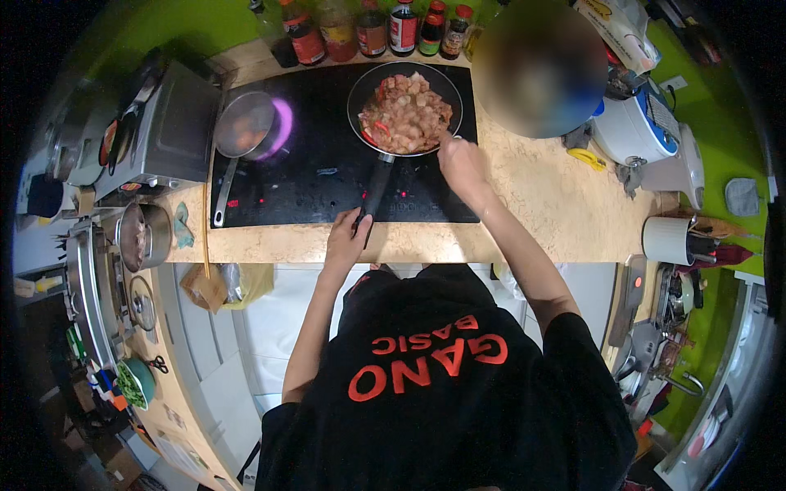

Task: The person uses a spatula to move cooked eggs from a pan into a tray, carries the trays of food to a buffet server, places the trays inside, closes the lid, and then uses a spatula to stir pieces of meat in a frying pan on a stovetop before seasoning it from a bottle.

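My left hand (347, 239) grips the black handle of a frying pan (385, 173), which sits at the right of a black glass cooktop (301, 190). Chopped meat with red chili pieces (405, 113) fills the pan. My right hand (460, 161) is closed at the pan's lower right rim, its fingers around what looks like the end of a utensil; the rest of that is hidden by the hand and the food. On the left burner stands a small saucepan (244, 126) with round brownish things in it, partly over a glowing purple-pink ring.
Sauce bottles (403, 30) line the back wall. A steel oven (166, 123) stands left, with a steel pot (156, 236) and chopsticks (206, 233) nearer. At right are a white rice cooker (632, 132), a yellow object (585, 159) and a ribbed white utensil holder (666, 240). The counter's front edge runs before me.
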